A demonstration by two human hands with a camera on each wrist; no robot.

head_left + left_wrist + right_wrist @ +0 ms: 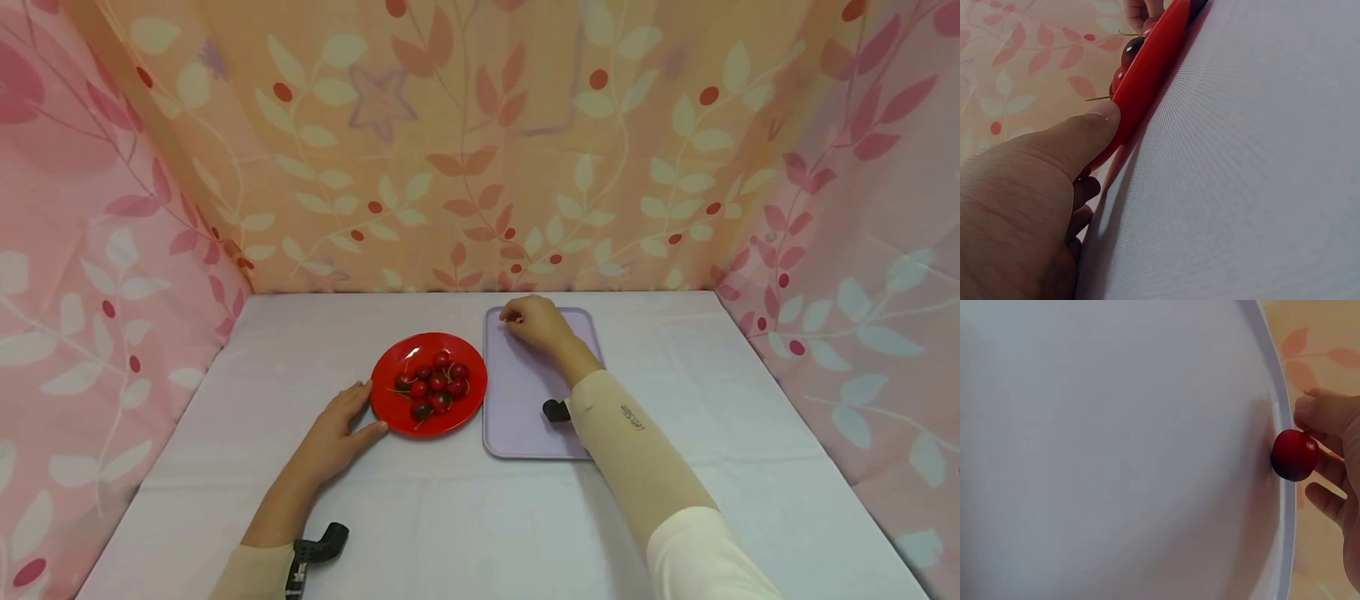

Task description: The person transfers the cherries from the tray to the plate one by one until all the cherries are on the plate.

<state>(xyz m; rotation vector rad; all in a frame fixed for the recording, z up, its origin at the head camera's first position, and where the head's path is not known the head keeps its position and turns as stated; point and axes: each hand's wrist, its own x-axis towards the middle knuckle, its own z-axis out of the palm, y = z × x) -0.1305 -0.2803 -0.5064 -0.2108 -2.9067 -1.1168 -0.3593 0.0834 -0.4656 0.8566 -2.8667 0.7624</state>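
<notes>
A round red plate [390, 375] bears several dark red cherries [438, 382] with stems. My left hand [337, 433] rests against the plate's left side, fingers fairly straight, its thumb touching the near rim. In the left wrist view the thumb lies on the plate's edge [1147, 94], the other fingers partly hidden behind it. Over the far left part of a pale purple tray [521, 417], my right hand [536, 323] pinches one cherry [1295, 455] by its stem. That cherry hangs close to the tray's raised rim; whether it touches the tray I cannot tell.
A white cloth [427, 525] covers the table. Patterned curtains [465, 167] stand at the back and on both sides. The tray lies close beside the plate, on its right. My right forearm [645, 458] crosses the tray's right edge.
</notes>
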